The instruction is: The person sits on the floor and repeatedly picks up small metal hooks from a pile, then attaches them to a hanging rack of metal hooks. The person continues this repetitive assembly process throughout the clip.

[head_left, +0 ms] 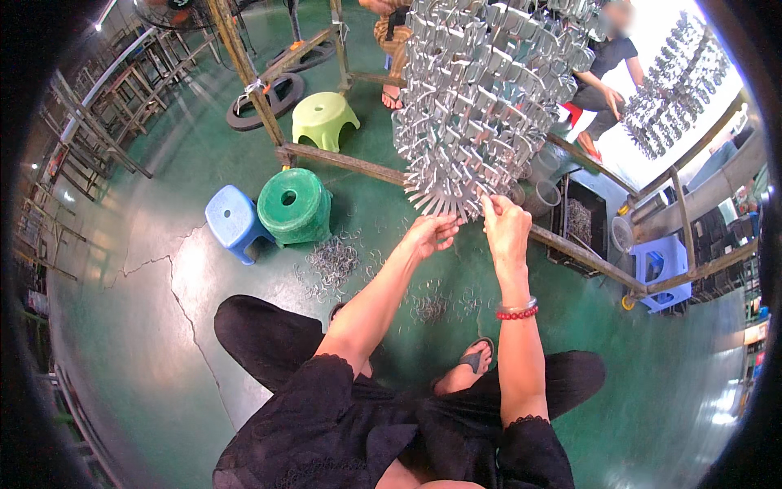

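Observation:
A tall hanging bunch of silver metal pieces (481,98) fills the upper middle, strung in dense tiers. At its lower end, flat silver strips fan out in a ring. My left hand (434,236) is at the left underside of that ring, its fingers curled and its fingertips close to the strips. To the right of it, my right hand (507,226) is raised with thumb and forefinger pinched together at the ring's lower edge. Whatever either hand grips is too small to make out. A red bead bracelet (517,312) and a silver bangle circle my right wrist.
Small metal hooks (332,259) lie scattered on the green floor. Left stand a green stool (295,210), a blue stool (231,218) and a lime stool (324,118). A wooden rail (582,262) crosses beyond my hands; a black crate (580,220) is behind it. Other people sit farther back.

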Available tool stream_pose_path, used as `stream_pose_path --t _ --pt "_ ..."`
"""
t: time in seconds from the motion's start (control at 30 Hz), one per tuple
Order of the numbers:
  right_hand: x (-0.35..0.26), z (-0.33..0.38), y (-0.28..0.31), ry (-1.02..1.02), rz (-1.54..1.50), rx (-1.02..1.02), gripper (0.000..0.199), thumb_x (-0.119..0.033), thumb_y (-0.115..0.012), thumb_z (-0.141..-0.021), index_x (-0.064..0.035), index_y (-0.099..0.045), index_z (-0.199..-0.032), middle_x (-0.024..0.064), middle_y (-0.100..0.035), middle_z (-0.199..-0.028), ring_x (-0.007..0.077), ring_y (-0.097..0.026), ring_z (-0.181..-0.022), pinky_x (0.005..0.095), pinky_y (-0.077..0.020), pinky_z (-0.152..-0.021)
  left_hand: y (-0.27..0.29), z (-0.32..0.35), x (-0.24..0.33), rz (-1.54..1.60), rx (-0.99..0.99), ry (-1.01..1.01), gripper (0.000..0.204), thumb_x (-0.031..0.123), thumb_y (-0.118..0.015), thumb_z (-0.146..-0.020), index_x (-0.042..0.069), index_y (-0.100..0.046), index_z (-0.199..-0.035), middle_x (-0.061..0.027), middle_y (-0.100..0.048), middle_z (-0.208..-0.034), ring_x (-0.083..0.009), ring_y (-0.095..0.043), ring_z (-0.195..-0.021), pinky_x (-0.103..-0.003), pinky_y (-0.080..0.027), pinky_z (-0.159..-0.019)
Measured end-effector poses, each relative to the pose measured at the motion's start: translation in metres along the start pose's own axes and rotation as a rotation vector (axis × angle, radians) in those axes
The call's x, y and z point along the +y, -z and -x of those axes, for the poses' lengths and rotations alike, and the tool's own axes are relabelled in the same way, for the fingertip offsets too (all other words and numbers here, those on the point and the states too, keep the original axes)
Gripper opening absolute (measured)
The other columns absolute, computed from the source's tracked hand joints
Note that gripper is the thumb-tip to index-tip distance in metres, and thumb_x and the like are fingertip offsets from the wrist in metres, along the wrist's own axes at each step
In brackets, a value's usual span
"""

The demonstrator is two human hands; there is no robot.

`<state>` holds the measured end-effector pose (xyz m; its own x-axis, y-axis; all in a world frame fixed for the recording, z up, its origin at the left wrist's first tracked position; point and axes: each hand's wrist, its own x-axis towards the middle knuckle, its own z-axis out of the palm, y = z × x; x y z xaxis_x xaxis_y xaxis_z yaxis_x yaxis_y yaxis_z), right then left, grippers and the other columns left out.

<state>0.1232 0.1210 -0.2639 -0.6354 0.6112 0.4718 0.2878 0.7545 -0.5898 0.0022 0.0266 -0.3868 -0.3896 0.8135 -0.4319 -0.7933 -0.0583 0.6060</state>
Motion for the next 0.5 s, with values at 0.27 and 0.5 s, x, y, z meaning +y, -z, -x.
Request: stream_pose_path --t 0.27,0.5 --pt "-0.048 -0.025 0.046 0.004 -0.203 0.134 0.028 -0.019 -0.065 -0.083 0.0037 -0.065 -0.099 0.0112 -0.063 -0.065 0.0143 -0.059 -0.053 0.0265 -0.0463 -0.047 0.004 0.01 -0.002 -0.014 0.019 0.027 0.016 0.018 -0.065 -0.083 0.011 -0.06 -0.097 -0.0014 -0.067 -0.094 -0.0085 -0.059 -0.078 -0.029 -0.046 -0.068" --pt "-0.051 -0.044 0.042 -0.004 -0.097 0.192 0.023 -0.019 -0.066 -0.081 0.003 -0.066 -0.09 0.02 -0.063 -0.067 0.0299 -0.064 -0.06 0.035 -0.0485 -0.056 -0.003 0.01 0.001 0.001 -0.013 0.023 0.015 0.019 -0.063 -0.085 0.01 -0.062 -0.098 -0.0014 -0.067 -0.097 -0.0072 -0.058 -0.076 -0.029 -0.046 -0.07"
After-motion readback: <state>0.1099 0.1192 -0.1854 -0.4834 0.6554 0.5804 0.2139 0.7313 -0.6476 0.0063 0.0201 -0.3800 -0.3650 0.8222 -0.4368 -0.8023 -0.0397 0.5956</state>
